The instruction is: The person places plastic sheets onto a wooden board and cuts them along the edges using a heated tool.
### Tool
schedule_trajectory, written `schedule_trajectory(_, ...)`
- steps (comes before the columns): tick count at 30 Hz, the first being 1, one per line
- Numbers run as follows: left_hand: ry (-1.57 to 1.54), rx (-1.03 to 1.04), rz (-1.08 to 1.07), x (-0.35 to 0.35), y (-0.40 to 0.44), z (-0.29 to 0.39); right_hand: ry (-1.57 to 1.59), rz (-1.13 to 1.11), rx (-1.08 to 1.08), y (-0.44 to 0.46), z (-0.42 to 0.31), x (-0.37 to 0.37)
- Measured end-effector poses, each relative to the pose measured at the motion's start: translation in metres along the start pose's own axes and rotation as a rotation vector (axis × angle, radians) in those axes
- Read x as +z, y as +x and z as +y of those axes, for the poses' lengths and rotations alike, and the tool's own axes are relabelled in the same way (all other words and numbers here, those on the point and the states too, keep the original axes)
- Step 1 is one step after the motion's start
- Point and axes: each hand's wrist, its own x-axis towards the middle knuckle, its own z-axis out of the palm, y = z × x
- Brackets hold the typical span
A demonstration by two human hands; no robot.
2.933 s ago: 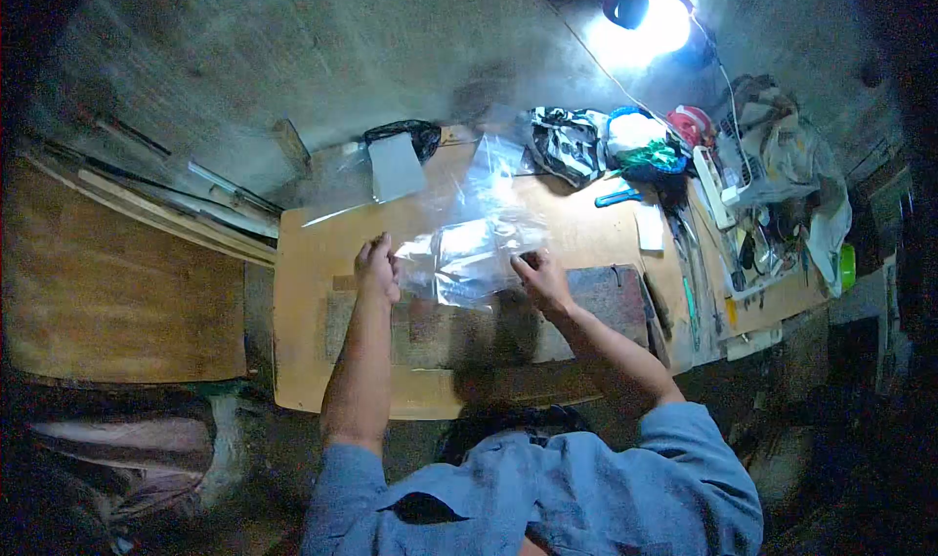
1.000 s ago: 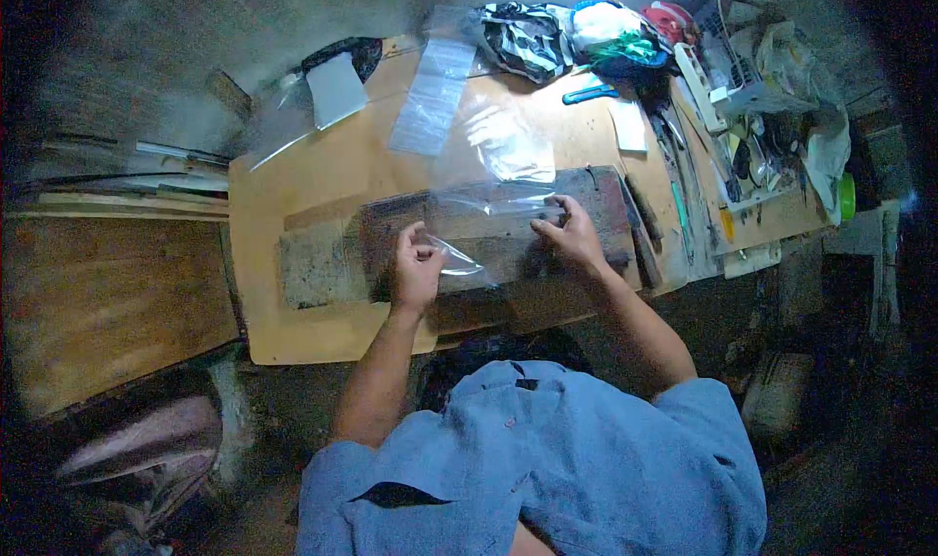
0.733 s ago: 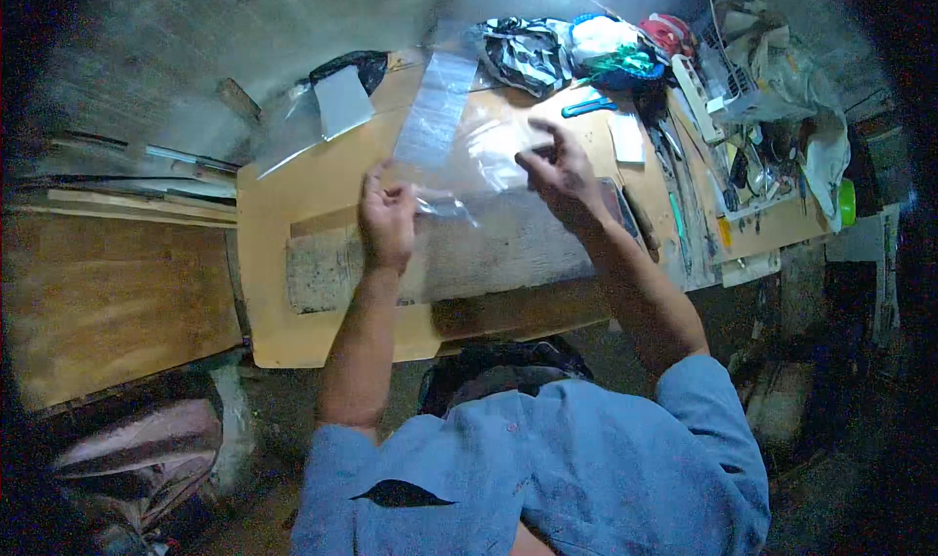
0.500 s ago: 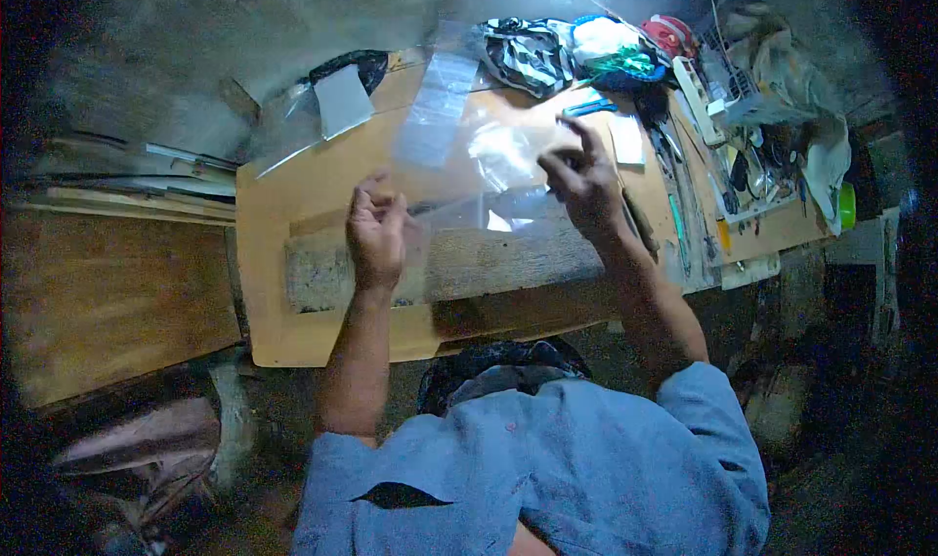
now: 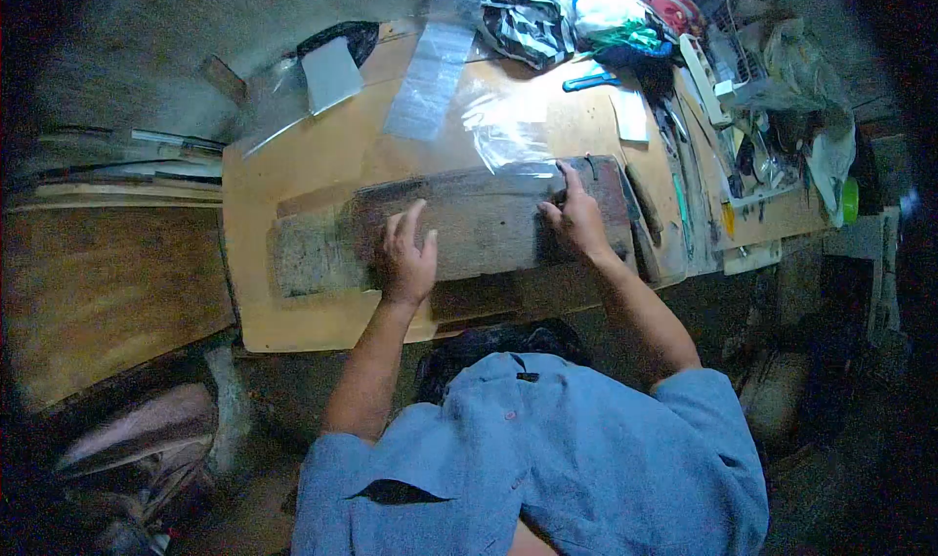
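Observation:
A dark, worn wooden board (image 5: 484, 224) lies across the table near its front edge. My left hand (image 5: 407, 258) is open over the left part of the board, fingers apart. Toward the board's right end, my right hand (image 5: 576, 219) is also open, its index finger stretched toward the far edge. Just beyond the board lies shiny clear plastic (image 5: 506, 126), bright with glare. Whether a thin film lies flat under my hands cannot be made out.
A translucent plastic strip (image 5: 430, 87) and a white sheet (image 5: 332, 75) lie farther back. Behind the board are a striped bag (image 5: 528, 30) and a blue cutter (image 5: 589, 82). A power strip (image 5: 703, 79) and assorted tools stand at the right.
Earlier, both hands held clear film raised, then moved with it over the board. Now they are lower, at the board, with fingers spread, and no film shows between them.

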Motion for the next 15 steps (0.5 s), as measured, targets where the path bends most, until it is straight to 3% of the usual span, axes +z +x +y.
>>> schedule_trajectory(2, 0.131, 0.064, -0.101, -0.003, -0.014, 0.013, -0.055, -0.059, 0.086, -0.006, -0.006, -0.004)
schedule_trajectory(4, 0.260, 0.127, -0.202, -0.002, -0.030, 0.018, -0.262, 0.198, -0.233, -0.014, -0.004, -0.004)
schedule_trajectory(6, 0.328, 0.122, -0.388, 0.000, -0.046, 0.020, -0.266, 0.176, -0.243, -0.027, -0.002, -0.008)
schedule_trajectory(9, 0.389, 0.091, -0.466, -0.003, -0.063, 0.022, -0.375, 0.074, -0.320, -0.058, -0.001, -0.009)
schedule_trajectory(11, 0.376, 0.091, -0.452, -0.003, -0.074, 0.023, -0.532, -0.049, -0.421, -0.083, 0.009, -0.003)
schedule_trajectory(15, 0.377, 0.080, -0.462, -0.002, -0.087, 0.027, -0.626, -0.104, -0.410, -0.104, 0.020, -0.002)
